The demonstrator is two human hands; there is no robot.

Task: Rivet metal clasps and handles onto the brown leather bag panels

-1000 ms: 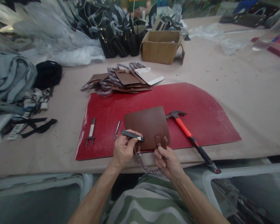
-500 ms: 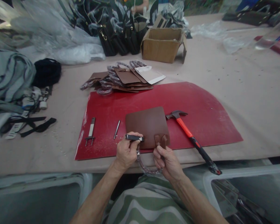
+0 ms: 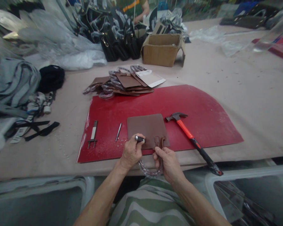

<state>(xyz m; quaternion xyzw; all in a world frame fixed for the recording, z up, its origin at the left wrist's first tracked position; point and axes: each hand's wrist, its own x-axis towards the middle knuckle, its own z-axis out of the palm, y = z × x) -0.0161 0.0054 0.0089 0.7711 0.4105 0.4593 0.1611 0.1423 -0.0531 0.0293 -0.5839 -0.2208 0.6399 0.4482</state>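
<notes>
A brown leather panel (image 3: 146,127) lies on the red cutting mat (image 3: 202,113), its near edge at the table's front. My left hand (image 3: 130,153) is closed round a short dark metal punch (image 3: 139,138) held against the panel's near left corner. My right hand (image 3: 168,161) pinches the brown strap tab (image 3: 159,142) at the panel's near edge. A plastic-wrapped handle loop (image 3: 149,171) hangs from the panel between my hands, below the table edge.
An orange-handled hammer (image 3: 191,139) lies right of the panel. A forked metal tool (image 3: 93,134) and a thin punch (image 3: 118,131) rest on the mat's left. Stacked brown panels (image 3: 126,82), a cardboard box (image 3: 162,48), black bags (image 3: 118,40) and plastic wrapping lie further back.
My left hand has turned the punch from lying sideways to pointing end-on at the panel's edge. The panel has shifted slightly, and the view has tilted a little.
</notes>
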